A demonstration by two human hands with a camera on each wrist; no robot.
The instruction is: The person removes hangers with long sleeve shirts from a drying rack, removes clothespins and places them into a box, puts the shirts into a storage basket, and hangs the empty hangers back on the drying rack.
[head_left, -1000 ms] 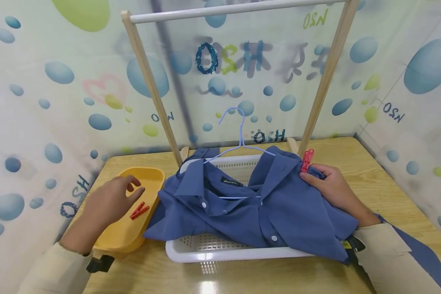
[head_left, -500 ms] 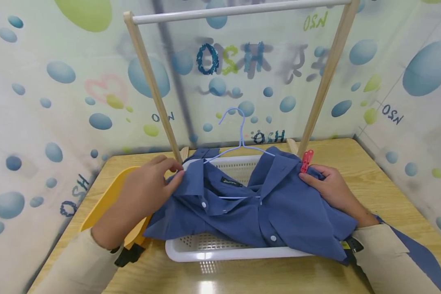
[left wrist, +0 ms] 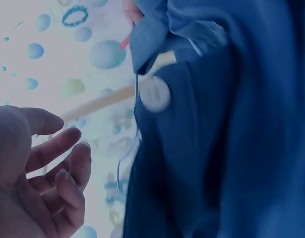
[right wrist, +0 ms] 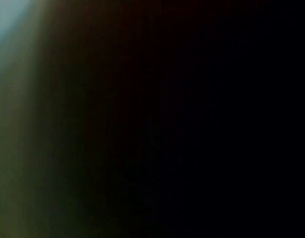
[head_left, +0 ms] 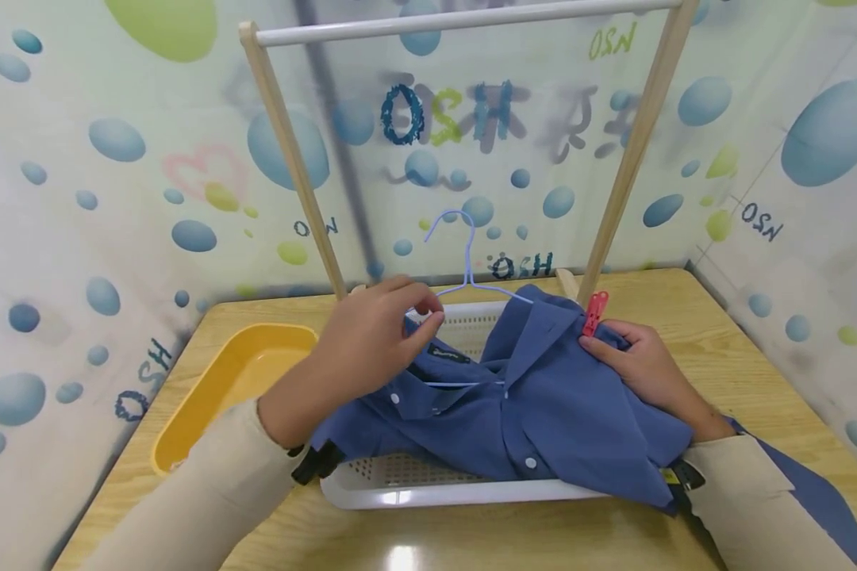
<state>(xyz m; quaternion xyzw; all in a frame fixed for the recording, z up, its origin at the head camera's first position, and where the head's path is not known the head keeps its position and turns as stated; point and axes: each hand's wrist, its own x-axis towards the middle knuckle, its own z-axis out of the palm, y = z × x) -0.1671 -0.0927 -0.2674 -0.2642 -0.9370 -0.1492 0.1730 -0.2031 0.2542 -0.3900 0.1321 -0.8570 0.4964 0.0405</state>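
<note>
A blue button-up shirt [head_left: 578, 396] with a dark neck label lies over a white basket, a light-blue hanger [head_left: 469, 254] inside its collar. My right hand [head_left: 646, 369] grips the shirt at the right shoulder, thumb on top. Just above that thumb a red clothespin [head_left: 595, 313] stands clipped at the shoulder. My left hand [head_left: 371, 337] hovers over the left side of the collar, its fingers loosely bent. In the left wrist view nothing sits between the fingers of this left hand [left wrist: 43, 173], and the shirt [left wrist: 192, 124] hangs beside it. The right wrist view is almost black.
The white basket [head_left: 464, 496] sits under the shirt on the wooden table [head_left: 528, 535]. At left stands a yellow tray [head_left: 193, 404], partly behind my left arm. Behind the basket rises a wooden rack [head_left: 296, 159] with a white crossbar [head_left: 464, 20].
My left hand has moved right from over the yellow tray, across the shirt's left shoulder, to the collar near the hanger. The right hand keeps its grip in place.
</note>
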